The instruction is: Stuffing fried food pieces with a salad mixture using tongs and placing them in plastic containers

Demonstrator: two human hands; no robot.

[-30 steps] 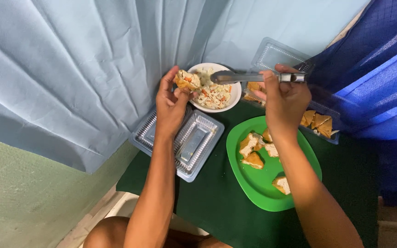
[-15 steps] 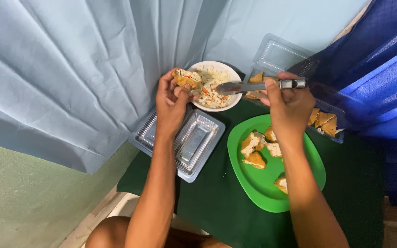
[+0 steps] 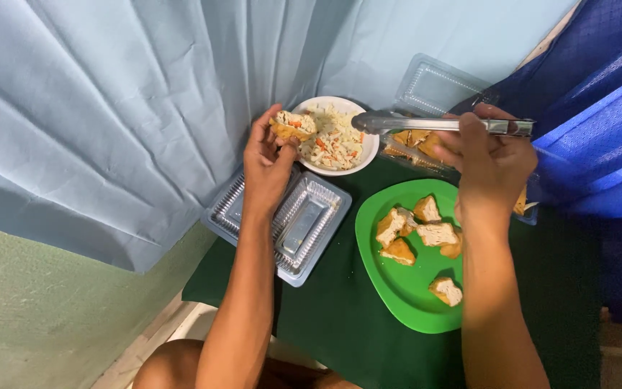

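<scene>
On the dark green worktop (image 3: 340,317), against pale blue curtain folds (image 3: 109,108), left hand (image 3: 268,162) pinches a fried tofu piece stuffed with shredded vegetables (image 3: 291,124), fingers clamped on it, held just above the left rim of the white round bowl of shredded vegetable filling (image 3: 334,137). Right hand (image 3: 487,162) is closed around the handles of metal tongs (image 3: 440,124). Tongs lie roughly level, tips pointing left, over the bowl's right rim; can't tell if the tips hold anything.

Below the left hand: stack of clear plastic rectangular trays (image 3: 282,223), the wrist crossing over it. Right of that: green oval plastic plate (image 3: 397,288) carrying several cut golden-brown tofu pieces (image 3: 415,230), one more tofu piece (image 3: 446,290) apart near the plate's lower edge.

Behind the tongs: clear plastic container of fried tofu (image 3: 415,144), partly hidden by the right hand, its clear lid (image 3: 437,86) tipped back against the curtain. Dark blue cloth (image 3: 599,108) hangs at far right.

Hands are well apart, bowl between them.
</scene>
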